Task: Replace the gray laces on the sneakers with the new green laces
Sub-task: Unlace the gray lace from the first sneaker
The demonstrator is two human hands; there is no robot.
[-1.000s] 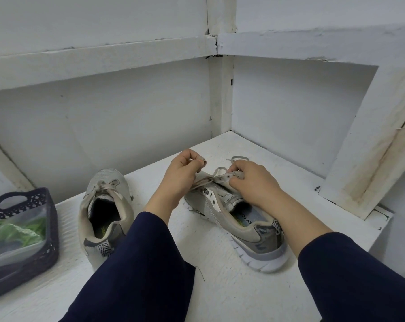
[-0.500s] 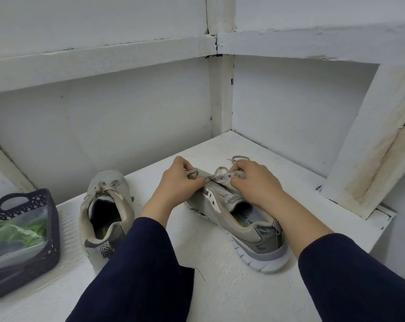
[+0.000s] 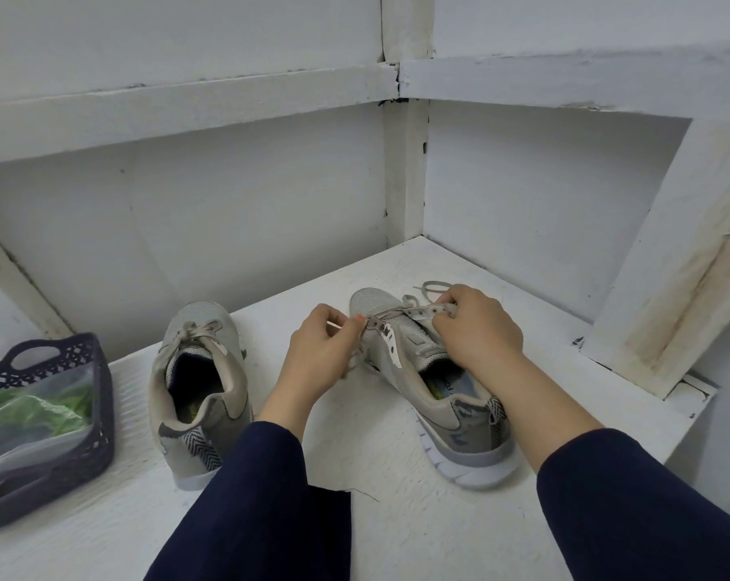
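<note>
You are still on the unlacing step: your left hand (image 3: 317,354) pinches the gray lace (image 3: 397,313) and your right hand (image 3: 476,333) grips the eyelet edge of the sneaker (image 3: 459,417) on the white surface (image 3: 397,538), so next, I judge, draw the lace free row by row.

Lettering on one insole

We read only "FO" on the insole (image 3: 446,387) of the right-hand sneaker (image 3: 459,425) (the remaining letters are out of sight); no other text is legible.
</note>
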